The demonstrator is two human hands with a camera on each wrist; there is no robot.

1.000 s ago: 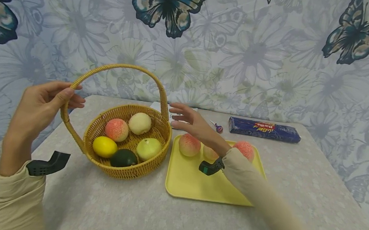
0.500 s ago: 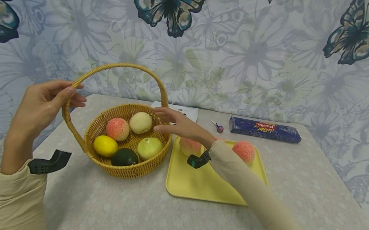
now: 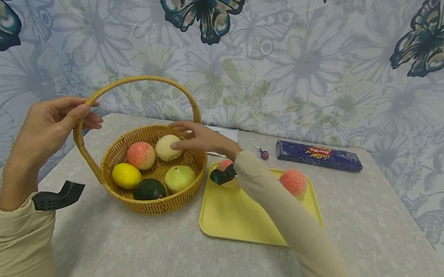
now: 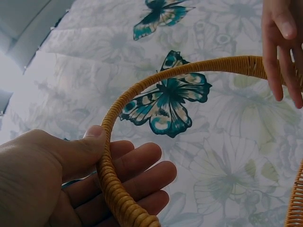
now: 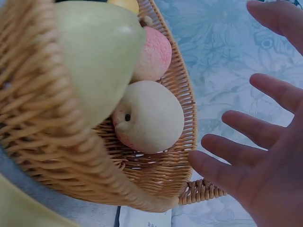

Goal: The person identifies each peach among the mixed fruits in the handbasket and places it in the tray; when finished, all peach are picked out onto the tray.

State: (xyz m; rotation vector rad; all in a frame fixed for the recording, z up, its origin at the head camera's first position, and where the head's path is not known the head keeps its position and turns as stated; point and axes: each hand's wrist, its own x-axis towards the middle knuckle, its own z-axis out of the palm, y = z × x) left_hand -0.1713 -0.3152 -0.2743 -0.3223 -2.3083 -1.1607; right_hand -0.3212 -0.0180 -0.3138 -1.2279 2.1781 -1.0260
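Observation:
My left hand (image 3: 52,126) pinches the side of the wicker basket's handle (image 3: 143,79) between thumb and fingers; the left wrist view shows the handle (image 4: 111,113) crossing the fingers. Over the back right of the basket (image 3: 151,208), my right hand (image 3: 203,137) reaches in with fingers spread, holding nothing. In the right wrist view its fingers are apart from the whitish peach (image 5: 154,118) below them. Also in the basket lie a pink peach (image 3: 141,155), a yellow lemon (image 3: 126,175), a dark green avocado-like fruit (image 3: 149,190) and a pale green round fruit (image 3: 179,178).
Right of the basket is a yellow tray (image 3: 246,221) with a pink peach (image 3: 293,182) and another peach (image 3: 225,164) partly behind my right wrist. Behind it lie a lollipop (image 3: 264,153), a blue Barilla pasta packet (image 3: 318,156) and white paper (image 3: 227,133).
My right hand has moved left from above the tray's back left corner to over the basket, near the whitish peach. The left hand keeps its hold on the handle.

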